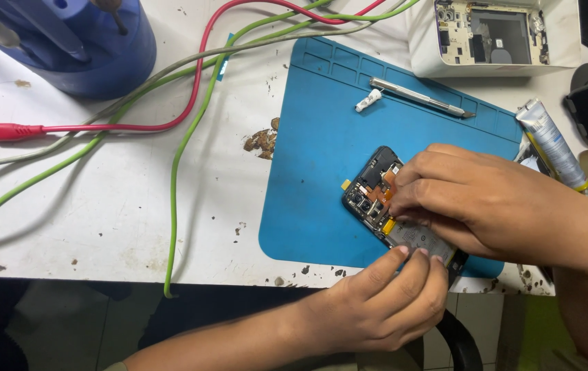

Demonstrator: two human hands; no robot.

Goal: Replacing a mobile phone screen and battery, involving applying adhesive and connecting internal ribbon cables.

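Left hand [383,302] braces the opened phone [383,199] on the blue mat [314,151]; right hand [459,199], grip pinched on its ribbon connector [382,194], should press gently.

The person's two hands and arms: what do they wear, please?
Both are bare. The left hand and right hand show no gloves, rings or watch. No sleeve covers either forearm in view. The fingernails are short and unpainted.

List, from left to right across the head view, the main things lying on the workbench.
Red connector → blue container → green cable → brown debris → blue mat → opened phone → right hand → glue tube.
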